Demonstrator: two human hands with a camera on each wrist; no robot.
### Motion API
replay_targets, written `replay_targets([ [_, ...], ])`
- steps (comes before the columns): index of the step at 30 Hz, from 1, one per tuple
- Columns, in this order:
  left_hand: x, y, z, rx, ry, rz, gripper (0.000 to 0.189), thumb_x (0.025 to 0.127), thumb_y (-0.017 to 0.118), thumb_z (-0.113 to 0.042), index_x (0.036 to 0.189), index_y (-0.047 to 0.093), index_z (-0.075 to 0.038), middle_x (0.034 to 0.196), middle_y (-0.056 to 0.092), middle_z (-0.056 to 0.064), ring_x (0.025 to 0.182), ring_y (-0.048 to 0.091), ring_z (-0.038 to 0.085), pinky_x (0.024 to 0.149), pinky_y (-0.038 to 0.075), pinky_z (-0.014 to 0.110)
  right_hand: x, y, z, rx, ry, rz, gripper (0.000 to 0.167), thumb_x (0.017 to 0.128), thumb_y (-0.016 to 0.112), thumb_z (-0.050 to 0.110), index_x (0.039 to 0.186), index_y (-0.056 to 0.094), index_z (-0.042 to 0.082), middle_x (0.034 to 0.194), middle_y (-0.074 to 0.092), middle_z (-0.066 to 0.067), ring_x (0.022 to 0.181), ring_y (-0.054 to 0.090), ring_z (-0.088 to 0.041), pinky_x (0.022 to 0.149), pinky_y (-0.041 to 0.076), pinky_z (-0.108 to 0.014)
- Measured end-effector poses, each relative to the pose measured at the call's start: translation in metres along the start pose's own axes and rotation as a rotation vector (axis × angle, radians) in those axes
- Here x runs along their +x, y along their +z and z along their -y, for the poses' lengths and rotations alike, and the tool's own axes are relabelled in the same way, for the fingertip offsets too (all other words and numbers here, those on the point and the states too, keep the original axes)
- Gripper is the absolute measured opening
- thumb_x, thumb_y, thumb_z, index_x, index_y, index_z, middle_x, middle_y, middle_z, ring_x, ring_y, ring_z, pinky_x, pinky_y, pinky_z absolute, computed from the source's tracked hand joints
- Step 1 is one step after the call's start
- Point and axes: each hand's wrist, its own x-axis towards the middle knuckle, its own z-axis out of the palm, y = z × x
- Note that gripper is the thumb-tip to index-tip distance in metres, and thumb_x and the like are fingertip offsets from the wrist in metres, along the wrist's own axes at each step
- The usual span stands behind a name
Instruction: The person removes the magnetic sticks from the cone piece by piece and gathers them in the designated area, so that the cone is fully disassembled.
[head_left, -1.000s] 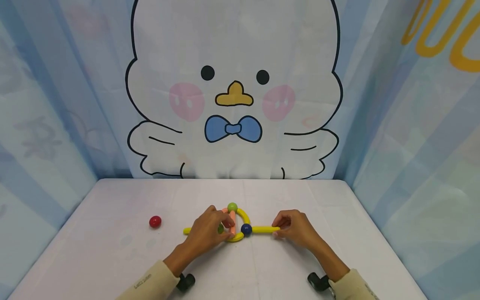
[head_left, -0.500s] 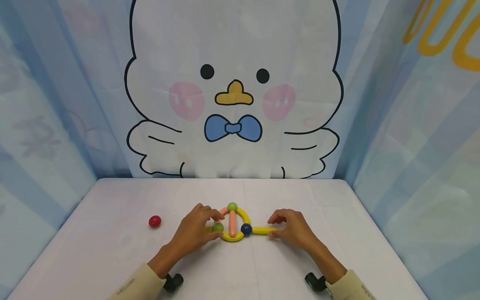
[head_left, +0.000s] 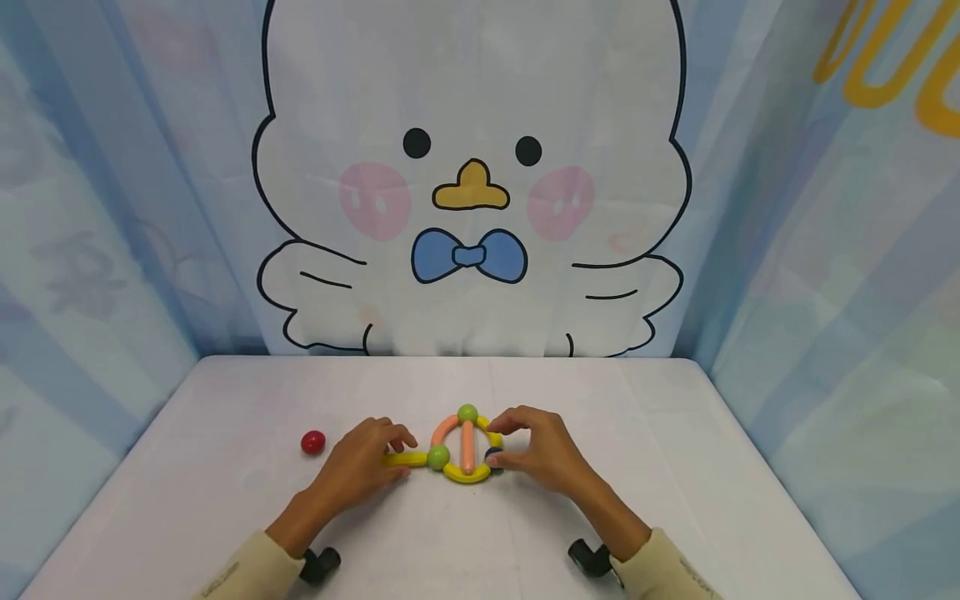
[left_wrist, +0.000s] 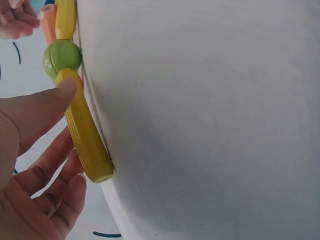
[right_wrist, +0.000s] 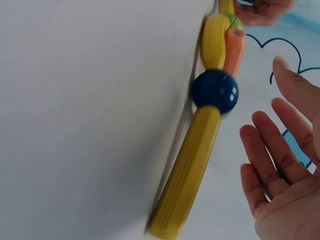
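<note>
A magnetic stick-and-ball piece lies on the table: a ring of curved yellow and salmon rods, a straight salmon rod across it, and green balls at the top and left. My left hand straddles the left yellow stick, thumb on the near side and fingers beyond, spread apart. Over the ring's right side hovers my right hand, thumb and fingers parted. The right wrist view shows it apart from the right yellow stick and the dark blue ball. In the head view it hides that stick.
Alone to the left of my left hand sits a red ball. A white cloth covers the table, and behind its far edge hangs a curtain printed with a cartoon bird.
My left hand has drawn back leftward from the ring to the left stick, uncovering the green ball. The right hand has let go of the right stick and moved left over the blue ball.
</note>
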Motion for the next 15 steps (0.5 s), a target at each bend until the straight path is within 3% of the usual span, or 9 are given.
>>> replay_targets([
  [5,0.002,0.003,0.003,-0.009,0.0,0.011,0.028,0.08,0.094,-0.012,0.1,0.079,-0.025,0.09,0.067,-0.009,0.09,0.059,0.012,0.087,0.059,0.035,0.008,0.014,0.014,0.034,-0.042,0.049,0.037,0.082,0.093,0.019,0.116,0.078,0.018,0.114,0.078,0.004,0.109,0.07,-0.018,0.101,0.057,-0.051],
  [11,0.002,0.005,0.005,-0.028,0.02,0.048,0.027,0.081,0.093,-0.01,0.097,0.078,-0.026,0.087,0.066,-0.01,0.085,0.058,0.01,0.087,0.058,0.036,0.016,0.03,0.025,0.096,-0.07,0.125,0.034,0.084,0.092,0.016,0.114,0.078,0.014,0.111,0.078,-0.003,0.106,0.071,-0.021,0.101,0.057,-0.049],
  [15,0.002,0.006,0.005,-0.028,0.041,0.057,0.028,0.08,0.093,-0.009,0.095,0.077,-0.026,0.084,0.065,-0.012,0.083,0.057,0.01,0.086,0.055,0.036,0.022,0.041,0.029,0.108,-0.132,0.15,0.032,0.081,0.092,0.006,0.109,0.079,0.011,0.112,0.078,-0.004,0.1,0.07,-0.025,0.095,0.059,-0.039],
])
